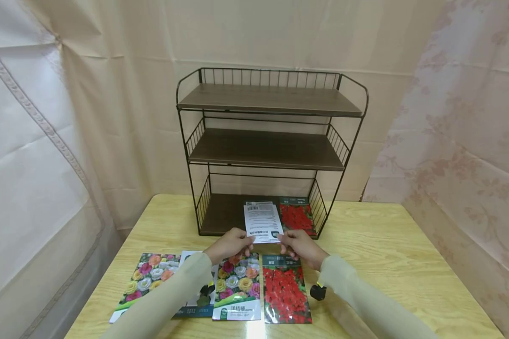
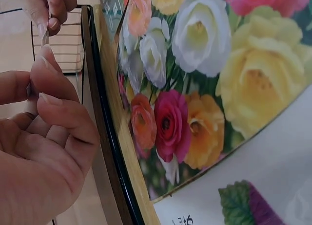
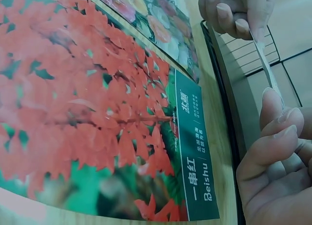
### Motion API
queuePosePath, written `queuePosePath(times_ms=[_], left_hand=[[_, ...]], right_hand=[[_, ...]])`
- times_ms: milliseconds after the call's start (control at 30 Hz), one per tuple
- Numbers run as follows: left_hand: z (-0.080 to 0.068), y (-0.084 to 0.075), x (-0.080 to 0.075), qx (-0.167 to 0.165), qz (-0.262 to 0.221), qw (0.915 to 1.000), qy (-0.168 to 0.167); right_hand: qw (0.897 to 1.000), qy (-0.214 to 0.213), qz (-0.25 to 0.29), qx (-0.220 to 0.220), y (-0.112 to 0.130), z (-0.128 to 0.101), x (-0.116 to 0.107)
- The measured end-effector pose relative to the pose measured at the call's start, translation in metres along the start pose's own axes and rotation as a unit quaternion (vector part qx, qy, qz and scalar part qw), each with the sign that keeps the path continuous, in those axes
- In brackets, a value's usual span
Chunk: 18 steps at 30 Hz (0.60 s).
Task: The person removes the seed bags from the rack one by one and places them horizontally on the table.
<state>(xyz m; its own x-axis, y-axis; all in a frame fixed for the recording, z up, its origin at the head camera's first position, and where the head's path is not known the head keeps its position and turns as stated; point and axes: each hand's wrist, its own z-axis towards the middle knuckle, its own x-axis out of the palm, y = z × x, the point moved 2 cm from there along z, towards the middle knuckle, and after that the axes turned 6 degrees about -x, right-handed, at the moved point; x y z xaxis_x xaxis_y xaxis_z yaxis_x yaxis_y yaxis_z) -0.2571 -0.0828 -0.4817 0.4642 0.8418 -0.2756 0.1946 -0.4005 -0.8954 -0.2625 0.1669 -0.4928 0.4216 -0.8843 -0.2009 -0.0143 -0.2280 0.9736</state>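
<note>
Both hands hold one seed packet (image 1: 262,221) by its lower corners, its white printed back facing me, in front of the rack's bottom shelf. My left hand (image 1: 231,245) pinches the lower left corner and my right hand (image 1: 299,247) pinches the lower right. In the left wrist view the left fingers (image 2: 53,88) pinch the thin packet edge (image 2: 45,37). The right wrist view shows the packet edge (image 3: 265,64) between both hands' fingertips. A red-flower packet (image 1: 297,216) lies on the bottom shelf's right side.
A three-tier metal and wood rack (image 1: 269,150) stands at the table's back. Several flower seed packets lie in a row at the front: roses (image 1: 146,282), mixed flowers (image 1: 237,287), red flowers (image 1: 285,294). Curtains hang on both sides of the wooden table (image 1: 386,254).
</note>
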Motion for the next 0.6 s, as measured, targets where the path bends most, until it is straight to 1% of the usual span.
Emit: queuePosePath(times_ms=[167, 333, 500, 600], left_hand=[[-0.005, -0.004, 0.005, 0.012, 0.012, 0.9999, -0.001], [-0.011, -0.007, 0.013, 0.017, 0.023, 0.9995, -0.014], [-0.018, -0.008, 0.023, 0.036, 0.015, 0.9991, -0.018], [-0.022, -0.010, 0.030, 0.045, 0.023, 0.9985, -0.021]], right_hand=[[1.000, 0.006, -0.003, -0.005, 0.001, -0.006, -0.003], [1.000, 0.015, 0.014, -0.008, -0.001, -0.013, -0.008], [0.999, 0.025, 0.027, -0.014, -0.002, -0.021, -0.014], [0.999, 0.030, 0.027, -0.014, -0.002, -0.027, -0.016]])
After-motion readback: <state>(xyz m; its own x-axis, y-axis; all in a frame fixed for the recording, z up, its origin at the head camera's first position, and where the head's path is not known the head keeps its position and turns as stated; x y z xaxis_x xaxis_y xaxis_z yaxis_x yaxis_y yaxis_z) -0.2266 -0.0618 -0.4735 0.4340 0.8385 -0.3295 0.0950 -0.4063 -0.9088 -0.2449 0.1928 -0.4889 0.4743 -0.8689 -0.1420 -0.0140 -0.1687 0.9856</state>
